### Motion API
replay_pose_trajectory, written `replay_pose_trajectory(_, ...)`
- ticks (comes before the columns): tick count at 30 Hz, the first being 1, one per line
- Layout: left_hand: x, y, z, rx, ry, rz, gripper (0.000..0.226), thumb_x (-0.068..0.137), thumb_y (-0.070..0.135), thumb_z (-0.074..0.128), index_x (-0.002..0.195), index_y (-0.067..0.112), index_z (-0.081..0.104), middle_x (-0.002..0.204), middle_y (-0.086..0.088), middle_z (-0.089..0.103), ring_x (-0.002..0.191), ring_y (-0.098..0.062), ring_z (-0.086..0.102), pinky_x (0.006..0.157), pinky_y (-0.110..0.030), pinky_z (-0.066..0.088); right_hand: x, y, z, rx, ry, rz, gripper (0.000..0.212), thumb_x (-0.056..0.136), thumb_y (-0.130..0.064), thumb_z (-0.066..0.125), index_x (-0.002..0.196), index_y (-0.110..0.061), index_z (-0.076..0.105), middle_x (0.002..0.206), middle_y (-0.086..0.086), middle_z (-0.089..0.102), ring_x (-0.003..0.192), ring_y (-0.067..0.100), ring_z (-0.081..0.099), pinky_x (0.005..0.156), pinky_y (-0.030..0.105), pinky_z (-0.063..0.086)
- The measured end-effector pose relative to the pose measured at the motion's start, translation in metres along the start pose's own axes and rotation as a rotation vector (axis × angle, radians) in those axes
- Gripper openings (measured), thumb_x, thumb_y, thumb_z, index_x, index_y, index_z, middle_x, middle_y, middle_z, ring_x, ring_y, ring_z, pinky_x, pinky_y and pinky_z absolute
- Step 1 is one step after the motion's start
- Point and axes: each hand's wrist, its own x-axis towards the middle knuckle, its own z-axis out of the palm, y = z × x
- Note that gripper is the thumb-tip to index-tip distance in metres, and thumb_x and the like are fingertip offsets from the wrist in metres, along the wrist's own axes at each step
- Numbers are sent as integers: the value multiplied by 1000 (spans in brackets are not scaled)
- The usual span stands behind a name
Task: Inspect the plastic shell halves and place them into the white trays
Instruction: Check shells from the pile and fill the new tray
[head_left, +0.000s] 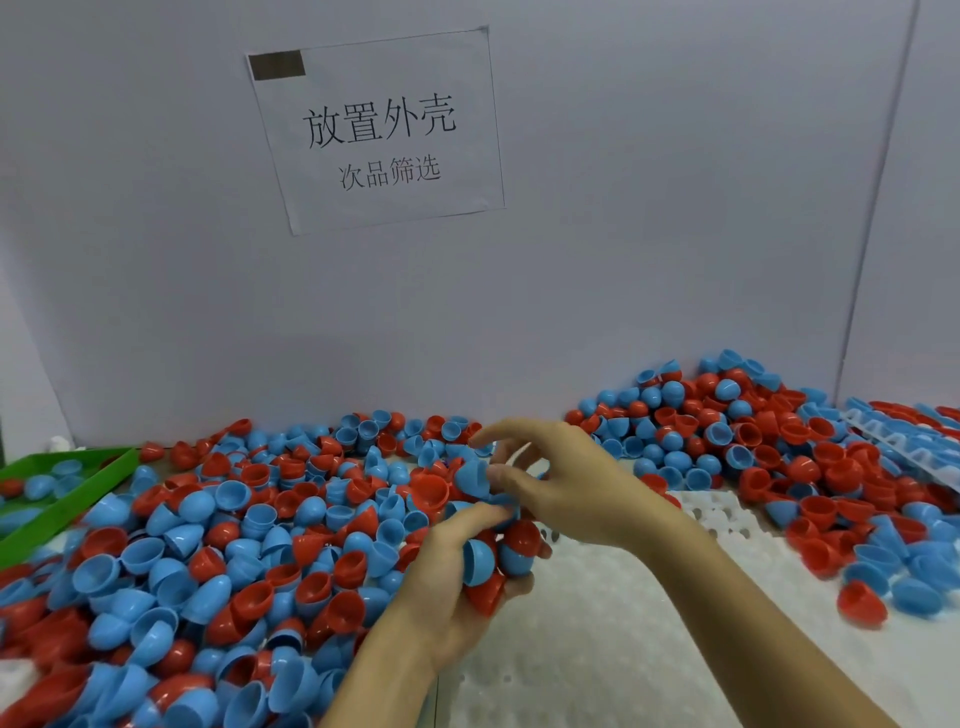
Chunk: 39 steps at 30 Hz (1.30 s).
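Red and blue plastic shell halves (218, 545) lie heaped across the table, with a second heap (753, 441) at the back right. My left hand (447, 587) cups several red and blue halves (493, 561) against its palm. My right hand (561, 483) reaches in from the right and pinches a blue half (474, 479) between thumb and fingers, just above the left hand's handful. A white tray (613, 623) with rows of round holes lies under and to the right of both hands.
A green bin (62, 499) holding a few halves stands at the far left. Another white tray (904, 447) lies tilted on the heap at the far right. A grey wall with a paper sign (379, 130) closes the back.
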Motion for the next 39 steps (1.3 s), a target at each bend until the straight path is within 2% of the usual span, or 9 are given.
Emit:
replay_pose_trajectory(3, -1, -1, 1, 81, -55, -17, 16, 71, 15, 76, 86, 10, 76, 85, -15, 69, 73, -22, 69, 49, -27, 48, 0, -2, 3, -25, 18, -46, 29, 94, -15, 61, 106, -41, 70, 96, -29, 61, 92, -6, 59, 63, 12, 51)
replay_pose_trajectory(5, -2, -1, 2, 76, -81, -32, 19, 73, 19, 71, 89, 10, 76, 87, -15, 69, 73, -24, 69, 47, -27, 46, 0, 1, 4, -21, 93, -32, 28, 92, -10, 62, 97, -35, 73, 95, -22, 67, 89, -1, 62, 66, 14, 54)
replay_pose_trajectory(11, -2, 0, 4, 32, -67, -34, 45, 73, 23, 71, 113, 4, 63, 96, -17, 71, 73, -25, 68, 47, -26, 45, 1, 6, 4, 114, 269, 48, 24, 89, -10, 70, 93, -33, 66, 80, -14, 71, 73, 0, 69, 65, 15, 57)
replay_pose_trajectory(19, 0, -1, 2, -27, -16, -20, 36, 77, 28, 71, 107, 7, 66, 93, -17, 71, 71, -23, 68, 46, -26, 47, 1, 9, 6, 123, 316, 45, 19, 90, -2, 65, 98, -18, 73, 89, -3, 74, 80, 7, 70, 72, 19, 59)
replay_pose_trajectory(24, 2, -2, 1, -51, 17, -8, 50, 79, 37, 73, 117, 7, 64, 95, -16, 70, 70, -22, 67, 45, -26, 45, 2, 11, 8, 133, 346, 42, 19, 89, -3, 67, 95, -21, 71, 88, -7, 72, 80, 6, 69, 72, 17, 58)
replay_pose_trajectory(26, 3, -3, 1, -49, 36, 0, 54, 79, 40, 73, 122, 9, 63, 95, -15, 70, 70, -22, 67, 45, -26, 45, 2, 12, 9, 135, 334, 28, 23, 88, -4, 68, 91, -26, 67, 87, -12, 70, 79, 3, 68, 69, 13, 56)
replay_pose_trajectory(29, 4, -3, -1, -39, 59, 13, 42, 85, 37, 72, 119, 14, 62, 93, -14, 70, 69, -22, 66, 46, -26, 44, 1, 11, 9, 88, 268, 5, 30, 88, -6, 68, 93, -36, 63, 84, -18, 68, 82, -5, 65, 67, 11, 55)
replay_pose_trajectory(34, 4, -3, -1, -9, 78, 6, 31, 89, 33, 70, 114, 17, 64, 91, -13, 70, 70, -23, 68, 47, -27, 45, -4, 14, -4, 82, 101, 5, 30, 86, -30, 60, 115, -32, 68, 99, -20, 68, 94, -7, 63, 72, 11, 54)
replay_pose_trajectory(39, 3, -2, 1, 85, 44, 25, 29, 76, 41, 75, 101, 26, 72, 89, -13, 70, 72, -25, 69, 49, -28, 47, -3, 12, -13, 173, 76, 11, 10, 95, -28, 64, 100, -35, 69, 95, -13, 73, 90, -3, 67, 78, 11, 53)
